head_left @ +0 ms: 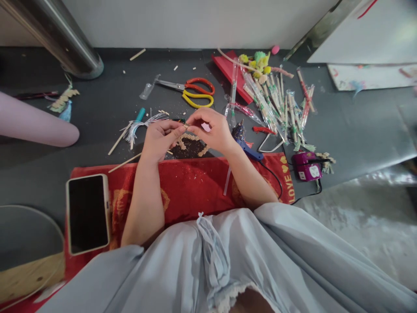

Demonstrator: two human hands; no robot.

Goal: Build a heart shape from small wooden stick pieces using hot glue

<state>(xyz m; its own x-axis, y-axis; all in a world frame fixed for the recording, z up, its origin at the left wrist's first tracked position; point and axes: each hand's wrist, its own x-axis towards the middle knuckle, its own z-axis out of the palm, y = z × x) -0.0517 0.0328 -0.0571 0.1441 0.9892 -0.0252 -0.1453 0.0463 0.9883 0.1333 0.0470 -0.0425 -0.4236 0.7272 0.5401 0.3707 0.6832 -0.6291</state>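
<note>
My left hand [162, 140] and my right hand [213, 128] meet above the dark table, fingertips almost touching. Both are closed in a pinch on a small beige piece [186, 127], mostly covered by the fingers, so its kind is unclear. Just below it, between the hands, lies a beige knobbly strand [192, 137]; whether it joins the pinched piece I cannot tell. Beside my left hand is a bundle of white threads [132, 132] with thin wooden sticks [119, 139] and a teal tube [140, 114]. A blue glue gun [249, 150] rests by my right wrist.
Beyond the hands lie scissors [195, 89] with red and yellow handles. Several plastic-wrapped sticks [269, 102] are heaped at the right, near a purple box [307, 165] with a cable. A phone [87, 214] lies on the red cloth [195, 182]. A metal post [80, 43] stands back left.
</note>
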